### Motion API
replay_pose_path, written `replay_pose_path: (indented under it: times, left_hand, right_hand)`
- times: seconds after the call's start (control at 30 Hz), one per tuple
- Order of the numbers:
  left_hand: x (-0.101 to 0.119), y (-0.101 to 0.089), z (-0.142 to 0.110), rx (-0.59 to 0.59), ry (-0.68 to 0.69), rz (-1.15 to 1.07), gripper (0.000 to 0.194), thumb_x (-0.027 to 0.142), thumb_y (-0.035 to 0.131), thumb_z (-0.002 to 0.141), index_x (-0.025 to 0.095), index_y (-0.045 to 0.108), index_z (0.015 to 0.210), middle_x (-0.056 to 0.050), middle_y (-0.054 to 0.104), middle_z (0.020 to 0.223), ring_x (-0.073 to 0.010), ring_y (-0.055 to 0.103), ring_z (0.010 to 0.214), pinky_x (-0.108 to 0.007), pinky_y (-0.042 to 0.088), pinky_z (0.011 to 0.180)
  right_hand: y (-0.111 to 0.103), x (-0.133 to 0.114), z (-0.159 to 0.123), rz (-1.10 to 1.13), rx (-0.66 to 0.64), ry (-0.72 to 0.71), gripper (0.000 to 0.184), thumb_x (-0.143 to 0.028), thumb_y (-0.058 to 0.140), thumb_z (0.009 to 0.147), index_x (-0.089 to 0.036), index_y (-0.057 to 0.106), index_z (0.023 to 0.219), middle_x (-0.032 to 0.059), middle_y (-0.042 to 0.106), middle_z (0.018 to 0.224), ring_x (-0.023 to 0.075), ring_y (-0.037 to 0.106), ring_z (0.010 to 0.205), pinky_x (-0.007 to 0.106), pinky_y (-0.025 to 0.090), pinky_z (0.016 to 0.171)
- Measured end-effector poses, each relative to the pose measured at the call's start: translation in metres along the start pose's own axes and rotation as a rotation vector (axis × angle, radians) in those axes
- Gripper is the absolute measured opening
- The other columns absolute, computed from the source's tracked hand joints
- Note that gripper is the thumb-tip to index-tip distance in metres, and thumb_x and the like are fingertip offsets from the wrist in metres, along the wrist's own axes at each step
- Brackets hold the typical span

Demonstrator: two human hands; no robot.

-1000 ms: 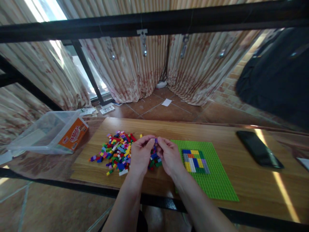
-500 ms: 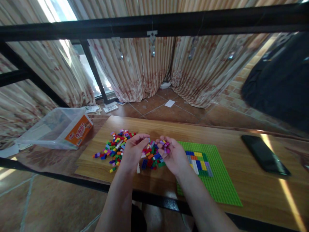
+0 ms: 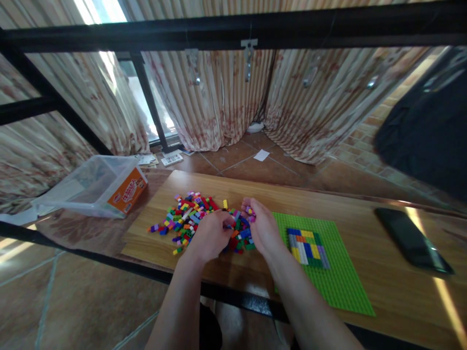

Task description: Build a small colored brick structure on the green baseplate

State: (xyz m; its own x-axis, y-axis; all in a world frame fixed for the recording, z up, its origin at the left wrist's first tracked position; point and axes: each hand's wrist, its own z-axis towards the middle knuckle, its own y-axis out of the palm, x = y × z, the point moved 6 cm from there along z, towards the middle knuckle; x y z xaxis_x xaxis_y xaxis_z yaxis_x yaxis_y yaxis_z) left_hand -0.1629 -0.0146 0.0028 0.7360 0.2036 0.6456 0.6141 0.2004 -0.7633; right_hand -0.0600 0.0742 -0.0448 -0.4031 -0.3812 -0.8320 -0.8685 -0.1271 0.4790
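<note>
Over the heap of mixed toy building bricks (image 3: 191,214), my left hand (image 3: 213,235) has its fingers curled down into the bricks. Its fingertips are bent together, and what lies between them is too small to make out. My right hand (image 3: 263,228) is cupped at the heap's right edge, its fingers closed round several small purple and yellow bricks (image 3: 251,214). Right of it lies a green baseplate (image 3: 346,277), partly covered by my right forearm. A flat patch of joined bricks (image 3: 308,249) in blue, yellow, white, grey, green and orange sits on the baseplate.
A clear plastic box (image 3: 87,194) with an orange label stands left of the wooden tabletop (image 3: 226,187). A dark phone (image 3: 412,238) lies on the right. Across the top runs a black metal bar (image 3: 211,35) with hanging clips, in front of striped curtains (image 3: 219,102).
My left hand has lowered into the heap, its fingers turning down. My right hand stays cupped round its bricks. The view has shifted slightly.
</note>
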Motion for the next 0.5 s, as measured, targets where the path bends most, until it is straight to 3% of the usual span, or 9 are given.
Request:
replay_pose_path:
  times: [0.17,0.5]
  left_hand:
    - [-0.001,0.0,-0.002,-0.004,0.015,0.121,0.017,0.004,0.059,0.071,0.018,0.066,0.077,-0.004,0.07,0.082,-0.0198,0.064,0.078,-0.03,0.045,0.072]
    - [-0.002,-0.002,-0.002,0.017,0.051,0.044,0.025,-0.002,0.053,0.068,0.019,0.065,0.073,-0.004,0.069,0.078,-0.0196,0.063,0.074,-0.029,0.045,0.07]
  right_hand:
    - [0.007,0.004,-0.008,-0.151,-0.051,-0.13,0.032,-0.049,0.066,0.076,-0.02,0.073,0.085,0.0053,0.073,0.096,0.0186,0.062,0.092,0.033,0.045,0.087]
    - [0.017,-0.002,-0.017,-0.064,-0.151,-0.098,0.036,-0.055,0.069,0.074,-0.02,0.074,0.082,0.0047,0.073,0.091,0.0174,0.064,0.088,0.032,0.047,0.088]
